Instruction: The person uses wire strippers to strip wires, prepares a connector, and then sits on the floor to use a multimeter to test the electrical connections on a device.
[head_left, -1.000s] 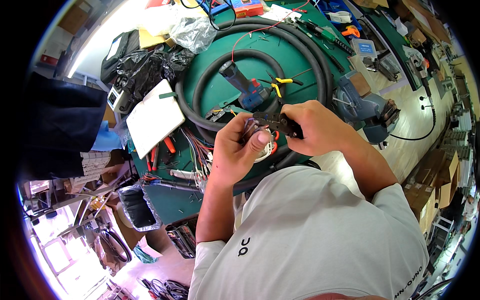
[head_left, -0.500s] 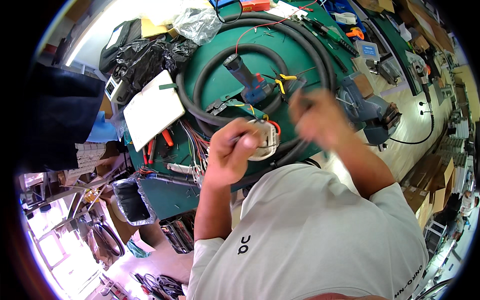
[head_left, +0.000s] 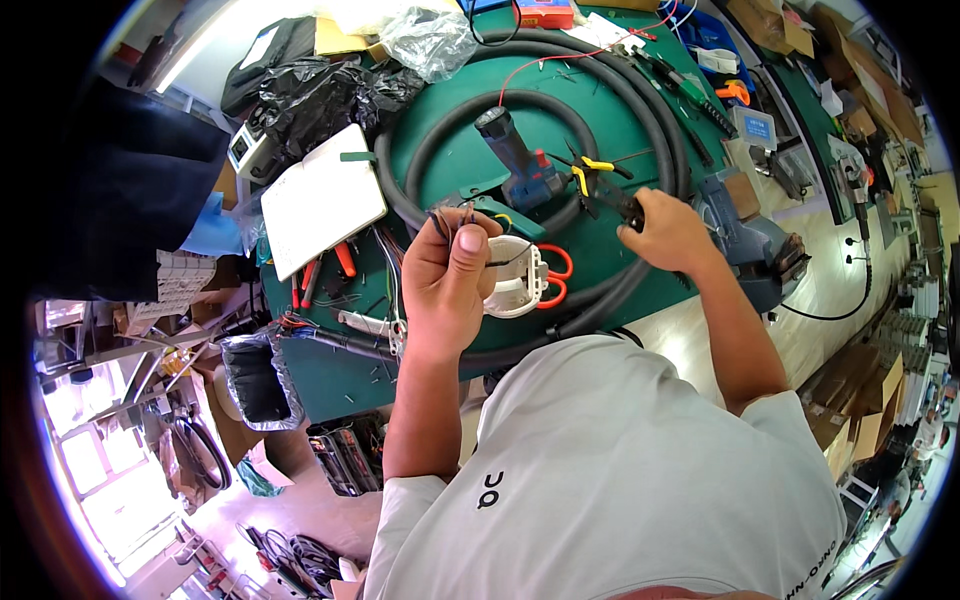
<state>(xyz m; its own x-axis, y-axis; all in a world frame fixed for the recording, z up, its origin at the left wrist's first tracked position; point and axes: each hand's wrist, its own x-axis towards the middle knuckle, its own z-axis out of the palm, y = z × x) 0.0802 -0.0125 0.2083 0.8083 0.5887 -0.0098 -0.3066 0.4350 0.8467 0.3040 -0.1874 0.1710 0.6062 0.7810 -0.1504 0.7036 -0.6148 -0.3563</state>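
In front of my chest, my left hand (head_left: pixel 450 275) is closed, pinching thin dark wires (head_left: pixel 437 225) between thumb and fingers. Beside it is a round white plastic housing (head_left: pixel 512 290), and one dark wire crosses its opening. Red-handled scissors (head_left: pixel 568 263) lie partly under the housing. To the right, my right hand (head_left: pixel 668 232) wraps round a black hand tool (head_left: pixel 628 208); its exact kind is hidden. Close to that tool lie yellow-handled pliers (head_left: pixel 597 165). A blue and black cordless tool (head_left: pixel 530 185) stands beyond my hands, near a green-handled tool (head_left: pixel 510 218).
Thick black cable (head_left: pixel 655 110) coils across the green table (head_left: pixel 340 385). An open notebook (head_left: pixel 325 205) and red-handled tools (head_left: pixel 345 259) lie at left. A blue-grey machine (head_left: pixel 735 240) is at right. Black plastic bags (head_left: pixel 340 105) fill the back left.
My right hand, blurred before, is now steadier and grips a black tool beside the pliers. My left hand has turned so the wires stand up, and the housing shows more fully.
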